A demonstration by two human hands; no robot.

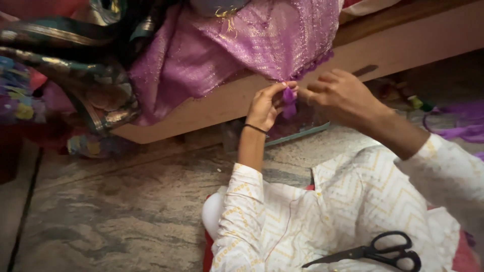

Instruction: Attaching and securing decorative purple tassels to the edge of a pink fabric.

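A purple shimmering fabric (242,45) with gold threads hangs over the edge of a wooden bed frame (403,40). At its lower corner sits a small purple tassel (289,99). My left hand (267,103) pinches the tassel between thumb and fingers. My right hand (340,95) is right beside it, fingers closed at the fabric's edge by the tassel. A black band circles my left wrist. Black scissors (375,252) lie on my lap, on the white patterned garment.
Dark patterned fabrics (75,65) are heaped at the left on the bed. A tray (297,132) lies under the bed edge. Purple threads (459,126) lie on the floor at right. Stone floor (111,201) spreads at left.
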